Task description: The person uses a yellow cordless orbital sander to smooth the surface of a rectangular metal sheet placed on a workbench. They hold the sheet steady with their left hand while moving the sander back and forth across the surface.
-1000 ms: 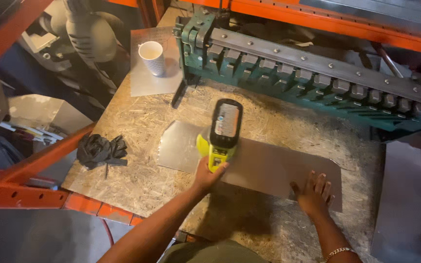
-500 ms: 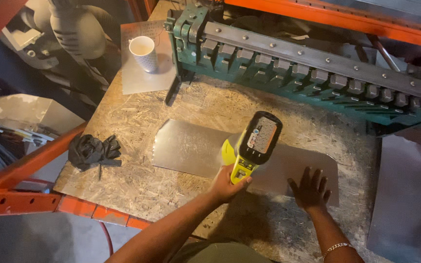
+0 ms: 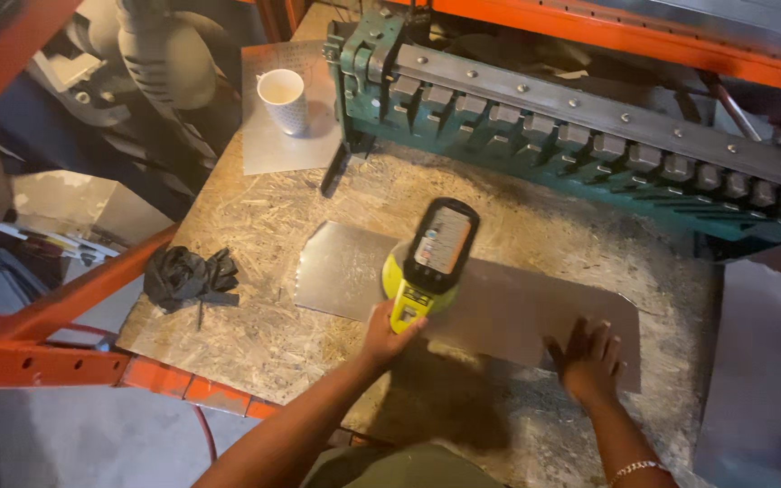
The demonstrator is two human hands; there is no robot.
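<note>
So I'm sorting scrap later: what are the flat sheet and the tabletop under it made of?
The sheet looks like thin bare metal: dull grey with a soft sheen, possibly galvanised steel or aluminium. The tabletop looks like strand board: pressed tan wood flakes, unfinished and rough.

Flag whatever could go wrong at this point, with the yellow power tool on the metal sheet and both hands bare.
1. The right hand lies flat on the thin grey metal sheet, near its front edge; a slip could cut the bare skin.
2. The left hand alone grips the yellow cordless power tool, so it may wander toward the right hand.
3. The black gloves lie unused on the chipboard bench.
</note>
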